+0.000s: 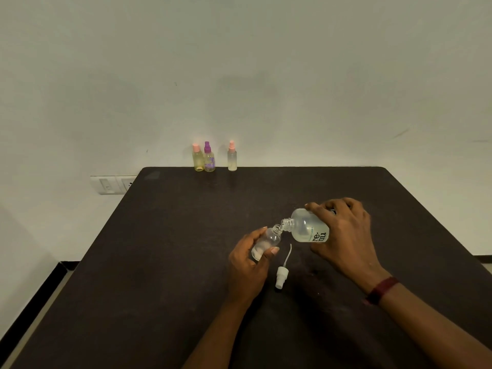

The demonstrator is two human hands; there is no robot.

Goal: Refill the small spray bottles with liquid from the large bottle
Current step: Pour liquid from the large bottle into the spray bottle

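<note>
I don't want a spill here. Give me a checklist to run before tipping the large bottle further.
1. Top of small bottle open: ok.
2. Neck of large bottle at that opening: ok.
3. Grip of left hand round small bottle: ok.
4. Grip of right hand round large bottle: ok.
5. Removed spray pump lying on table between the hands: ok.
6. Fill level in small bottle: cannot tell.

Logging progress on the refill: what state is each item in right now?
Small clear bottle: open, tilted, little liquid, gripped by left hand.
Large bottle: uncapped, tilted, neck at small clear bottle's mouth, gripped by right hand.
Spray pump: off, lying on table.
Three far spray bottles: capped, upright.
</note>
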